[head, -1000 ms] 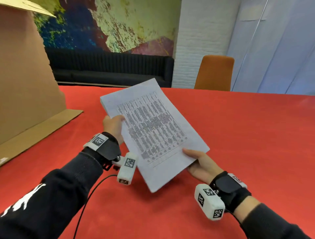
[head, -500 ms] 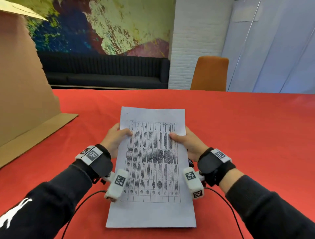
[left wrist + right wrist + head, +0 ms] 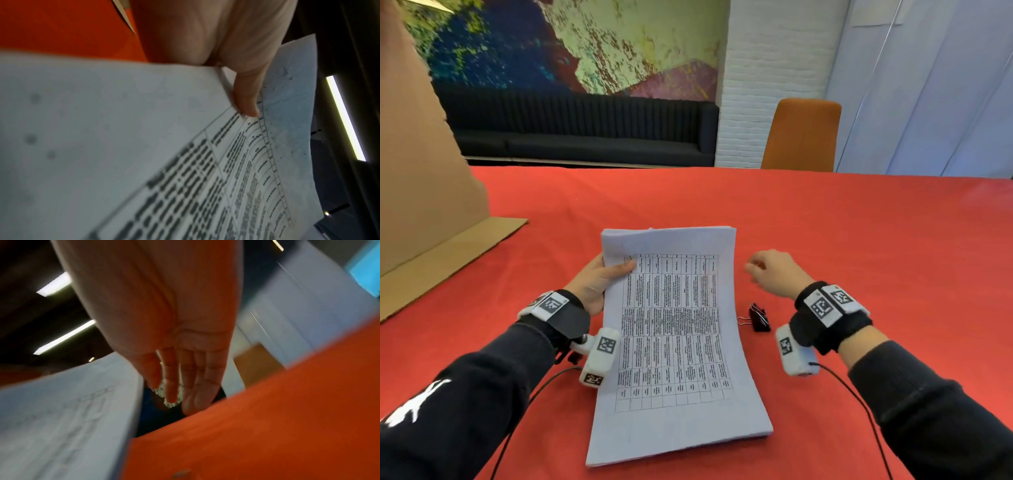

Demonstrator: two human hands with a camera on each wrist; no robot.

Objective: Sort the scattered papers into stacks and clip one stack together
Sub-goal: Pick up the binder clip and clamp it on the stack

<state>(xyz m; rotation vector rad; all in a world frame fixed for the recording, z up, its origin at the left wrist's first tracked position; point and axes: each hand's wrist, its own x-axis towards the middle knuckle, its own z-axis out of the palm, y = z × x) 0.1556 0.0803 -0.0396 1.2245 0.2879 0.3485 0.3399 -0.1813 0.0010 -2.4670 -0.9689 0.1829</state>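
Paper stack (image 3: 674, 335) gathered, near edge on the red table (image 3: 859, 240), far end lifted by left hand (image 3: 595, 281), thumb over, fingers beneath. Right hand (image 3: 774, 272) beside stack, empty, fingers loosely curled. Binder clip (image 3: 758, 317) right of stack, unused; clipping remains.

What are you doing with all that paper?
A person is tidying papers on a red table. Their left hand holds a stack of printed sheets by its left edge, top end lifted. Their right hand is free, open above the table. A black clip lies beside the stack, not yet used.
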